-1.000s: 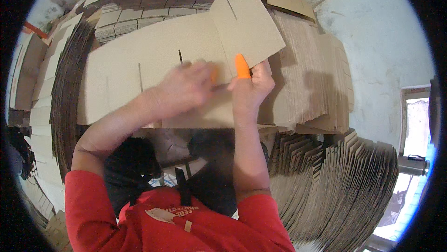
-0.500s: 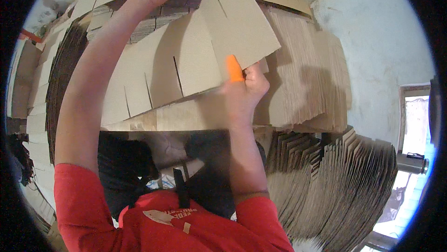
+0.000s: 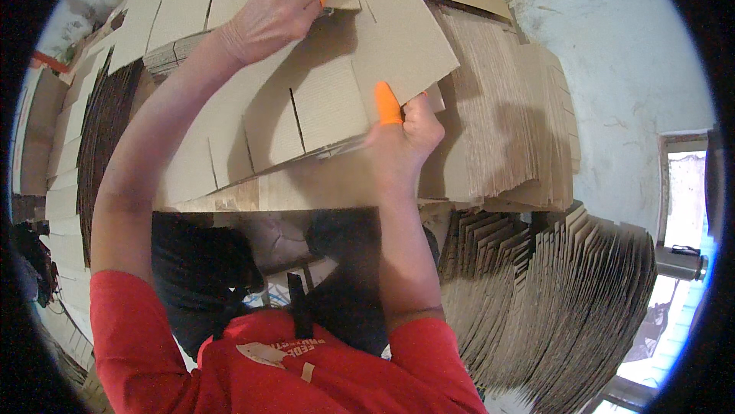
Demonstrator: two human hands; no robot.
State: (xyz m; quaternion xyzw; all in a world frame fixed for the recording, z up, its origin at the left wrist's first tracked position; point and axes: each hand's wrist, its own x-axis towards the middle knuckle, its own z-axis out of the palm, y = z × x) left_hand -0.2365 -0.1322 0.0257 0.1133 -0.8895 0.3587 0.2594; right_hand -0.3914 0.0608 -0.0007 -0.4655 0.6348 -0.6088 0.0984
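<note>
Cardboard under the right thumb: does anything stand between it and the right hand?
Only the orange thumb cover visibly comes between the right hand and the cardboard; nothing else blocks it from above. Contact on the underside is hidden.

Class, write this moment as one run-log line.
left hand: gripping slotted sheet | right hand: gripping angled cardboard, wearing orange thumb cover

A tan cardboard sheet, cut with slits along its near edge, is held slantwise, its right end farther away. Its right part is overlapped by a cardboard panel; its far side is partly covered by another slotted sheet.
</note>
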